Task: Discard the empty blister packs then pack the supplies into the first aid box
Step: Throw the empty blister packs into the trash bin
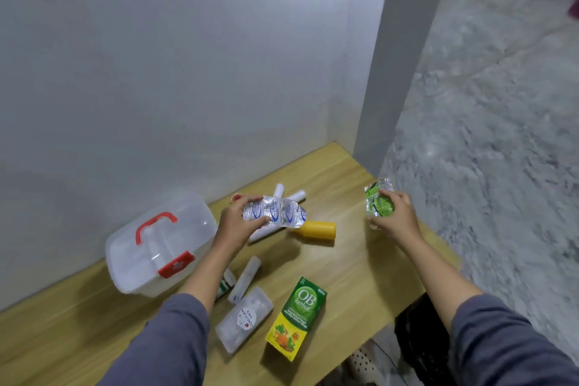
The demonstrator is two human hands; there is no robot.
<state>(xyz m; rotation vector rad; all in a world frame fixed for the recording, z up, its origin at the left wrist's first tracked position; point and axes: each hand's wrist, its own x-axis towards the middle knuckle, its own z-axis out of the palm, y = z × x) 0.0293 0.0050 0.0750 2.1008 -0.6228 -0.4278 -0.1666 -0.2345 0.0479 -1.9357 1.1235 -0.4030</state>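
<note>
— Grey sleeves (pixel 163 338) come in closest, one on each arm, and just past them on the wooden worktop (pixel 351 276) lies a green and yellow OB herbal carton (pixel 297 316), flat on its back.

— What's next to it?

— To its left a clear flat plastic case (pixel 244 320) with a round white label, and beyond that a white tube (pixel 246 279) lying on its side.

— And the hands?

— Left hand (pixel 235 226) is clamped on a silver blister pack (pixel 275 211) with blue print, held up above the worktop. Right hand (pixel 396 216) is closed round a crumpled green and silver blister pack (pixel 377 200), out near the worktop's right edge. The two hands are well apart.

— Where's the first aid box?

— The first aid box (pixel 156 244) sits at the left, close to the white wall (pixel 156 72). It's translucent white with a red handle and a red latch, lid down.

— Anything else out?

— A yellow bottle (pixel 319 229) on its side between the hands, and a few white tubes (pixel 291 194) behind the silver pack, partly hidden by it. Grey speckled floor (pixel 485 135) off to the right.
</note>
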